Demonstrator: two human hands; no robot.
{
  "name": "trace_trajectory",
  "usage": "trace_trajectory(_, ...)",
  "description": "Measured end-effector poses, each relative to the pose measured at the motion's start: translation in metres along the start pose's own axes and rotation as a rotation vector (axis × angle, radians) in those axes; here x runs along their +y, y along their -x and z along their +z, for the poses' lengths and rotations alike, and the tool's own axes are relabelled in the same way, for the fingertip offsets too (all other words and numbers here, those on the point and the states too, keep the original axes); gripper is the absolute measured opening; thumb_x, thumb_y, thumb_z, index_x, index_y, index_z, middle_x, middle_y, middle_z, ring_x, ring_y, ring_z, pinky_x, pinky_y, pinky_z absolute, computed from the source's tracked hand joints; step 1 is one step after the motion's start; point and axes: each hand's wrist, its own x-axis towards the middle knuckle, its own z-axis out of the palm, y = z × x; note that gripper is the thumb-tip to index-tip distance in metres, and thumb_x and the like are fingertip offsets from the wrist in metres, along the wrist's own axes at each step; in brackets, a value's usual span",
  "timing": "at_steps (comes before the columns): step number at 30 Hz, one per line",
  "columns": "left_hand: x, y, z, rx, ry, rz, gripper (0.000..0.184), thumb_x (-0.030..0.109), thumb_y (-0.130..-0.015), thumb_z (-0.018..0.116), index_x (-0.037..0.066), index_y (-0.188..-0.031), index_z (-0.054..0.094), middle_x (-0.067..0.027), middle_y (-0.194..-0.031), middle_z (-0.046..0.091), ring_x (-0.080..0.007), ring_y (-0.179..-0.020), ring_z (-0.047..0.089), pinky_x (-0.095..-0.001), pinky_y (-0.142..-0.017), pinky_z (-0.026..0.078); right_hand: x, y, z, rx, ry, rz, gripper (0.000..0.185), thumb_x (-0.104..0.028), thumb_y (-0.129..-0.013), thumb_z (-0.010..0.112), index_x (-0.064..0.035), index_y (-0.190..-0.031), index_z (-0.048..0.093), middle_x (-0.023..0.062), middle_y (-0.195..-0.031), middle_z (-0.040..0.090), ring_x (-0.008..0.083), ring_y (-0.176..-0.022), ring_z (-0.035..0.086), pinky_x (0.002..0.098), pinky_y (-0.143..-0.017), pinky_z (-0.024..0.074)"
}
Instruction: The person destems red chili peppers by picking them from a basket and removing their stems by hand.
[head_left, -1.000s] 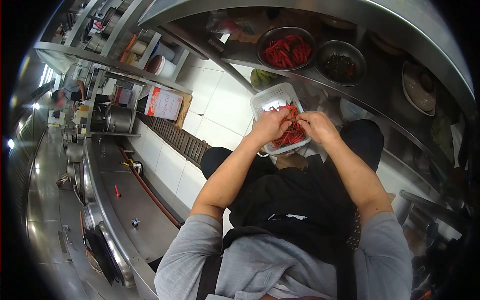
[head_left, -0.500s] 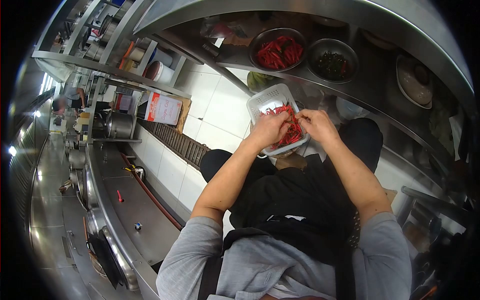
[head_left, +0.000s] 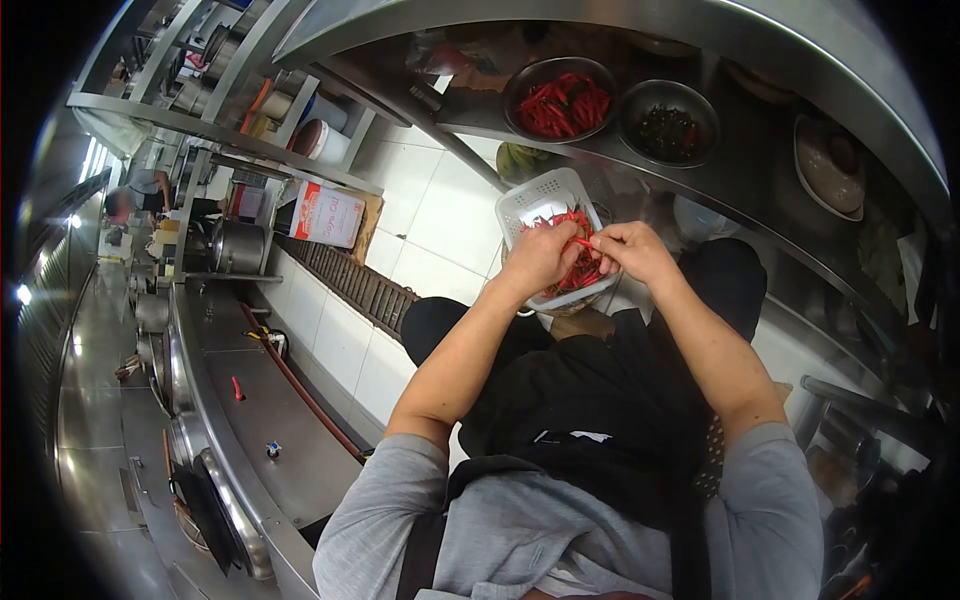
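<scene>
A red chili pepper (head_left: 584,243) stretches between my two hands above a white plastic basket (head_left: 528,198). My left hand (head_left: 540,260) is closed over one end of it, thumb and fingers pinched together. At the other end, the fingertips of my right hand (head_left: 635,252) are pressed around the pepper. More red chilies (head_left: 578,277) lie heaped in the basket beneath, partly covered by my left hand. The basket rests between my knees, its near rim close to my dark apron (head_left: 590,400).
On the steel shelf (head_left: 470,112) ahead stand a metal bowl of red chilies (head_left: 565,105) and a bowl of small dark green pieces (head_left: 665,125). A lidded pot (head_left: 828,165) is farther right. Left are a floor drain grate (head_left: 345,275), an oil box (head_left: 328,215) and a steel counter (head_left: 250,400). Another person (head_left: 150,190) stands far left.
A chili now shows clearly between my hands, where my fingertips were close together over the basket before. The right hand has turned slightly; the basket stays in place.
</scene>
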Motion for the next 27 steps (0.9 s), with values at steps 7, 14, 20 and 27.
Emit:
trace_trajectory(7,-0.002,0.008,0.005,0.057,0.148,-0.014,0.011,0.010,-0.082,0.065,0.004,-0.090,0.068,-0.0176,-0.079,0.067,-0.0344,-0.073,0.067,-0.0402,-0.066,0.053,0.013,0.003,0.008,-0.097,-0.172,0.020,0.018,-0.014,-0.089,0.061,0.0019,-0.085,0.067,0.0074,-0.069,0.065,0.0139,-0.056,0.064,0.0258,-0.051,0.0507)
trace_trajectory(14,-0.057,0.022,0.056,0.181,0.037,-0.498,0.013,0.014,-0.083,0.061,0.006,-0.092,0.067,-0.0192,-0.078,0.066,-0.0373,-0.077,0.065,-0.0461,-0.069,0.052,0.058,-0.029,0.023,0.290,0.168,-0.033,0.018,-0.015,-0.085,0.057,-0.0005,-0.084,0.068,0.0134,-0.066,0.066,0.0196,-0.057,0.065,0.0321,-0.058,0.0511)
trace_trajectory(20,-0.070,0.058,0.053,0.016,0.115,-0.583,0.016,0.020,-0.082,0.065,0.007,-0.091,0.067,-0.0174,-0.077,0.067,-0.0350,-0.075,0.066,-0.0452,-0.071,0.052,-0.010,0.000,0.000,0.339,-0.153,-0.200,0.013,-0.006,-0.087,0.063,0.0011,-0.095,0.070,0.0044,-0.077,0.069,0.0087,-0.064,0.064,0.0232,-0.057,0.0499)
trace_trajectory(27,-0.061,0.015,0.096,-0.061,-0.128,-0.458,0.021,0.019,-0.087,0.052,0.003,-0.090,0.067,-0.0230,-0.084,0.067,-0.0387,-0.083,0.067,-0.0483,-0.077,0.053,-0.124,0.005,-0.079,0.851,0.315,-0.714,0.021,-0.016,-0.086,0.067,-0.0029,-0.102,0.071,0.0093,-0.084,0.070,0.0143,-0.074,0.066,0.0253,-0.066,0.0499)
